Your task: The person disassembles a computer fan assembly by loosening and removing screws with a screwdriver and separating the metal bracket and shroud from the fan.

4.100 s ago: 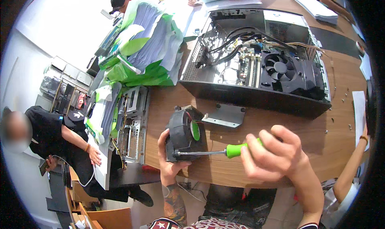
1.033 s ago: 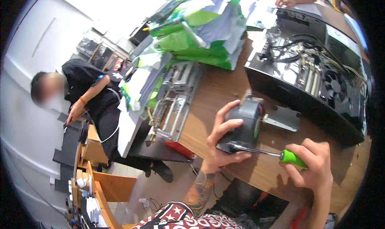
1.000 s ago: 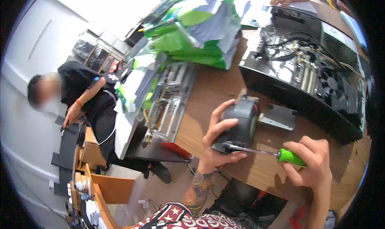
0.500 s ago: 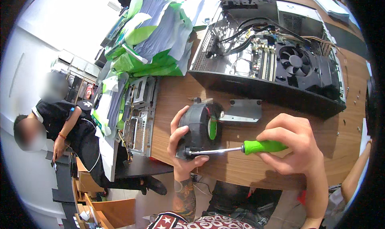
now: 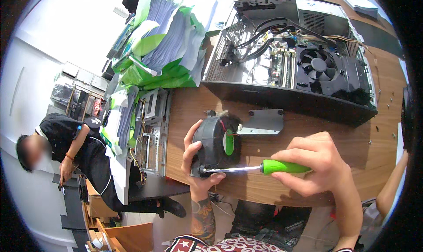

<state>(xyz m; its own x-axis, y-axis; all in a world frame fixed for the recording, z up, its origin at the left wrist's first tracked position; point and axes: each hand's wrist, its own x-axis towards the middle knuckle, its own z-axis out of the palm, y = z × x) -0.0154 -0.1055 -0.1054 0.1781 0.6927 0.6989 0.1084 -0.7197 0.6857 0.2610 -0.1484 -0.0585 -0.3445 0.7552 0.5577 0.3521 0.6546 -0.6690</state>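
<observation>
Head view: a wooden workbench (image 5: pixel 282 141) holds an open computer case (image 5: pixel 291 53). At its near edge, the left hand (image 5: pixel 196 164) grips a black blower fan (image 5: pixel 216 139). The right hand (image 5: pixel 315 164) is closed around a green-handled screwdriver (image 5: pixel 255 168), whose tip touches the fan's lower corner.

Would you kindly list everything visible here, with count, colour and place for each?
Round black blower fan: one, black with a green centre, near table edge, held upright.
Green-handled screwdriver: one, steel shaft, tip at the fan's lower corner.
Grey metal bracket: one, flat on the table behind the fan.
Open black computer case: one, far side, cooler fan and cables showing.
Bare metal drive cage: one, silver, left table edge.
Green and white bags: a pile, upper left.
Wooden table: one, brown.
Seated person in black: one, lower left.
Left hand: grips the fan.
Right hand: grips the screwdriver handle.
</observation>
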